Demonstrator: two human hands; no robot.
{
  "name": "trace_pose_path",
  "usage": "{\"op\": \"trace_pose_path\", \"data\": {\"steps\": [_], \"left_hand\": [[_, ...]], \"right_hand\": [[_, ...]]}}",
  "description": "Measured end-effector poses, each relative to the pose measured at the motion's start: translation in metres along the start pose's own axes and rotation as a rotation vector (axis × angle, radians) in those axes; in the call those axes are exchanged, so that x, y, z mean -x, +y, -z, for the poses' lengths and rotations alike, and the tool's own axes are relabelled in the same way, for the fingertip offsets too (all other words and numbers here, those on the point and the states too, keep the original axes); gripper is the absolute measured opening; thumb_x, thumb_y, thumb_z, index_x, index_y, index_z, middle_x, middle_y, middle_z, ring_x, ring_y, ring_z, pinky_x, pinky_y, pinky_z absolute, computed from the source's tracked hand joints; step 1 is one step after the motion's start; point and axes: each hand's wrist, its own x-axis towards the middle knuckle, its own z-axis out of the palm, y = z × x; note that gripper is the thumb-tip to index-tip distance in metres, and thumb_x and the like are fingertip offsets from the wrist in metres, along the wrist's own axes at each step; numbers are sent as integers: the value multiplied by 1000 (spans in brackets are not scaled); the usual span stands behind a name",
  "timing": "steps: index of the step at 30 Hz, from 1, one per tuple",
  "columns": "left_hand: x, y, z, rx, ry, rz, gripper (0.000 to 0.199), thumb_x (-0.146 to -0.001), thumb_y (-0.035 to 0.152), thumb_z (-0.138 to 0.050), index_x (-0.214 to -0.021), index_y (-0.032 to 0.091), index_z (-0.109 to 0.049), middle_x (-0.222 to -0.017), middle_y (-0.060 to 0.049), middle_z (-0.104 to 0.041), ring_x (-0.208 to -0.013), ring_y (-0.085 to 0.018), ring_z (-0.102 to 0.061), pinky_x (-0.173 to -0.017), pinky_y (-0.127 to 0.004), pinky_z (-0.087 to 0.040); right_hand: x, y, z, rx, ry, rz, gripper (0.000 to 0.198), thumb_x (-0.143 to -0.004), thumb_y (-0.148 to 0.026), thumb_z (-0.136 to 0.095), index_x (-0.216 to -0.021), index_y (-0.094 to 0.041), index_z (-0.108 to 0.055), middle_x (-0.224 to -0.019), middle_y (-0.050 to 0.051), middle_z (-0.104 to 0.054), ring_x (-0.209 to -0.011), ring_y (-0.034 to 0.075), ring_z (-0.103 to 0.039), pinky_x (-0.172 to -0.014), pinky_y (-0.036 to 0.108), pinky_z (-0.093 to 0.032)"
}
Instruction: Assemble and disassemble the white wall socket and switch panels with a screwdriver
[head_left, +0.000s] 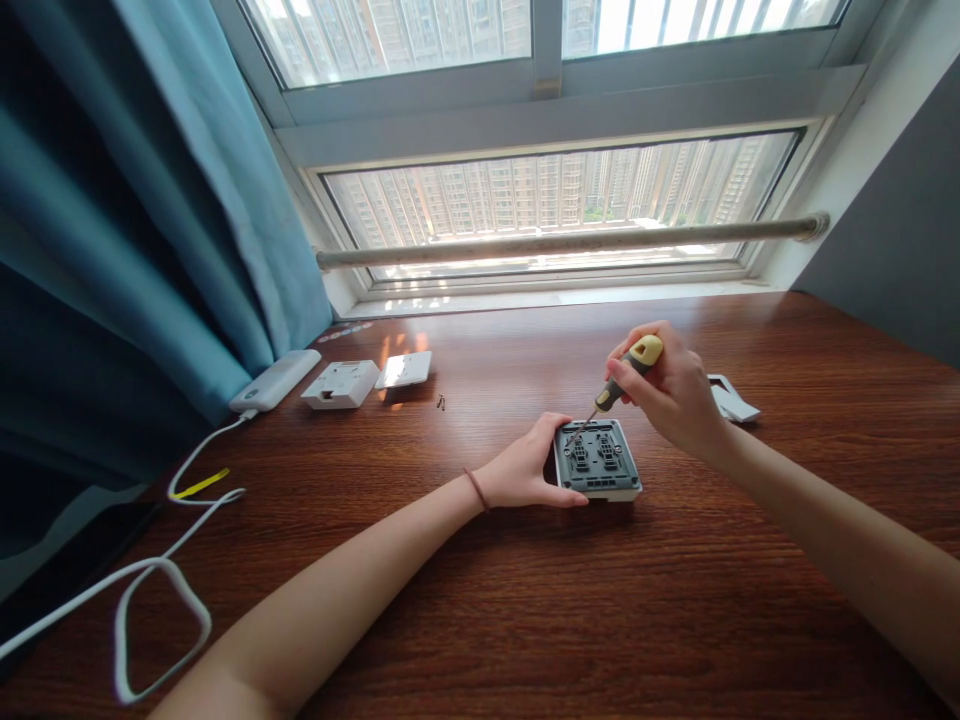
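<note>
A square wall switch (pixel 598 462) with its grey inner mechanism exposed and a white base lies on the wooden table. Around its left side wraps my left hand (pixel 534 468), thumb along the front edge and fingers at the back corner. My right hand (pixel 671 385) is closed around the yellow and grey handle of a screwdriver (pixel 628 372). The tool slants down to the left, and its tip meets the left part of the switch, near a screw hole. Whether the tip sits in a screw is too small to tell.
Left on the table (pixel 480 620) are a white box (pixel 341 384), a white plate (pixel 405 370), small screws (pixel 441 402), a white power bank (pixel 276 382) with a cable (pixel 171 560) and a yellow strip (pixel 201 484). White cover pieces (pixel 731 398) lie right of my right hand. A blue curtain (pixel 172 180) hangs left.
</note>
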Motion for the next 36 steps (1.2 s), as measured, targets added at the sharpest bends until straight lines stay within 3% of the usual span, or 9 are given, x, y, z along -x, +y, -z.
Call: {"op": "trace_pose_path", "data": {"steps": [21, 26, 30, 34, 36], "left_hand": [[0, 1, 1, -9, 6, 13, 86, -57, 42, -77, -127, 19, -32, -123, -11, -46, -114, -28, -47, -98, -41, -39], [0, -2, 1, -20, 16, 14, 88, -56, 44, -77, -127, 20, -32, -124, -12, -45, -114, -28, -46, -98, -42, -38], [0, -2, 1, -8, 15, 13, 87, -54, 42, -78, -126, 20, -33, -122, -11, -47, -112, -28, -48, -97, -42, -39], [0, -2, 0, 11, 16, 9, 90, -55, 40, -78, -128, 20, -31, -123, -11, -46, -113, -29, -47, -98, -42, -39], [0, -2, 0, 4, 15, 10, 90, -56, 41, -78, -129, 20, -31, -123, -11, -46, -114, -29, -47, -97, -42, -39]], "right_hand": [[0, 0, 1, -57, -98, 23, 20, -81, -33, -57, -90, -20, -45, -76, 1, -59, -55, 9, -54, -49, 24, -47], [-3, -9, 7, -138, -177, 50, 27, -71, -29, -69, -91, -21, -53, -75, -1, -57, -67, 13, -58, -64, 28, -52], [-5, -14, 13, -325, -291, 9, 45, -75, -25, -66, -114, -23, -44, -87, 2, -63, -83, 17, -64, -79, 35, -54], [-6, -14, 14, -408, -352, 21, 34, -82, -22, -56, -113, -23, -43, -110, 7, -57, -90, 18, -64, -84, 38, -53], [-7, -12, 13, -393, -317, 27, 29, -82, -22, -56, -109, -23, -48, -113, 7, -54, -92, 18, -62, -84, 38, -53]]}}
